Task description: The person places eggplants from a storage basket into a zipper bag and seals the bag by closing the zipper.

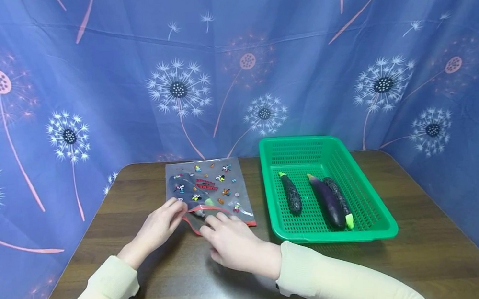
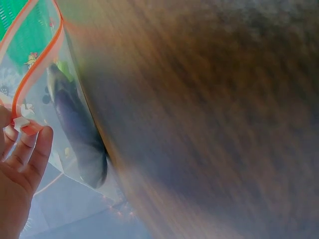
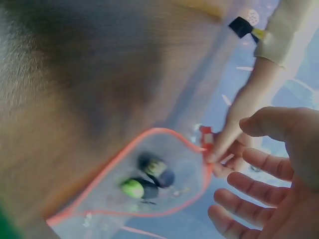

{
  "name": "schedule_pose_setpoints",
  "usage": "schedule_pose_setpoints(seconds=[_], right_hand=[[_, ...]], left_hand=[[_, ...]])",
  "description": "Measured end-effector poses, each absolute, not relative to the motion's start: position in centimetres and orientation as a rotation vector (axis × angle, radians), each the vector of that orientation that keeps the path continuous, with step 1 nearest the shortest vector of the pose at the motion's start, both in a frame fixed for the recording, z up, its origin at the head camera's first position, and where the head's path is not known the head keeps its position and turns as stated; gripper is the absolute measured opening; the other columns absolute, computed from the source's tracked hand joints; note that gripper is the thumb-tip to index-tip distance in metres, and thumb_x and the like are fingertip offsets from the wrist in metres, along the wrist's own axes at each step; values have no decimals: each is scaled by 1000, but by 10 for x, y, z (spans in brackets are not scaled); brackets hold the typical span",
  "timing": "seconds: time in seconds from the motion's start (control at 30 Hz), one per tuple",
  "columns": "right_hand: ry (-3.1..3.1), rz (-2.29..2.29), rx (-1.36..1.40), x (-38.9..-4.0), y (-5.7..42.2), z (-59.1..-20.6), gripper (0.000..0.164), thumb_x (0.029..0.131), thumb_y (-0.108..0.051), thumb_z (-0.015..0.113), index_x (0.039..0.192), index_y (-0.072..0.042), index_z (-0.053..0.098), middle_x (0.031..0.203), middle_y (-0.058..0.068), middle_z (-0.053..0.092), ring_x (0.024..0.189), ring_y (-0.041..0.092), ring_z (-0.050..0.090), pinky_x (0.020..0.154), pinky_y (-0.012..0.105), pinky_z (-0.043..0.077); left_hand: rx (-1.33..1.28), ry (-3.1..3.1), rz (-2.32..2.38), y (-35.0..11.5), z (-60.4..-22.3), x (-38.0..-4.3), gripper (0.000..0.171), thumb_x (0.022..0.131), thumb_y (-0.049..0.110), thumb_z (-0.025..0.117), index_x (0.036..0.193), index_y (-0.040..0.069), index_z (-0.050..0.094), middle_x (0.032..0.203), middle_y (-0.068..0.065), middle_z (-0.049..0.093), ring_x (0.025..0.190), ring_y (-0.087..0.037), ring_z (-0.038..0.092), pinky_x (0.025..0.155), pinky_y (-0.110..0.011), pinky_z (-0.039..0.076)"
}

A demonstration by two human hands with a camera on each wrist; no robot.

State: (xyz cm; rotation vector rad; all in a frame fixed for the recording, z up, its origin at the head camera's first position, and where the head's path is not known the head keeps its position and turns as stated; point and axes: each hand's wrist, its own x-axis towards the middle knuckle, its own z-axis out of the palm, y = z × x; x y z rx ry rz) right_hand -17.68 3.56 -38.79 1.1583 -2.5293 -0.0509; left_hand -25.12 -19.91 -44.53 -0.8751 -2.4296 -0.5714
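A clear zip bag (image 1: 231, 196) with cartoon prints and a red-orange zip edge lies on the table, its mouth gaping toward me. My left hand (image 1: 164, 224) pinches the zip edge at the mouth's left corner, by a small white slider (image 2: 21, 123). Inside the bag rests a dark purple eggplant (image 2: 75, 119). The right wrist view shows two dark vegetable ends in the bag, one with a bright green tip (image 3: 132, 188). My right hand (image 1: 235, 243) is over the right part of the mouth, fingers spread and holding nothing (image 3: 269, 184).
A green plastic basket (image 1: 272, 199) stands right of the bag. In it lie an eggplant (image 1: 328, 201) and two dark bumpy cucumber-like vegetables, one apart at the left (image 1: 291, 195). A blue dandelion-print cloth (image 1: 220, 36) hangs behind the wooden table (image 1: 183, 289).
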Motion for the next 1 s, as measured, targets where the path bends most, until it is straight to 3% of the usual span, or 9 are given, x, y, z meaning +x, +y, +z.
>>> schedule_pose_setpoints(seconds=[0.53,0.83,1.0], right_hand=[[-2483,-57,1106,-178,89,-339,34,72,-25,72,104,-17,59,105,-2,58,92,17,54,62,30,39],[-2429,-46,1084,-190,129,-325,30,73,-21,72,100,-15,59,97,-1,58,83,19,53,59,30,39],[-2497,-51,1066,-198,148,-316,32,75,-25,73,102,-16,60,101,-2,58,86,19,53,64,32,43]], left_hand=[[-905,-2384,-630,-198,-445,-251,19,78,1,67,90,13,58,83,8,54,70,-3,51,60,-23,47],[-832,-2455,-678,-201,-442,-248,16,77,2,69,83,14,60,74,10,52,63,-2,48,54,-20,41],[-822,-2448,-693,-203,-443,-247,16,77,2,68,82,15,60,74,11,51,63,-2,48,54,-20,41]])
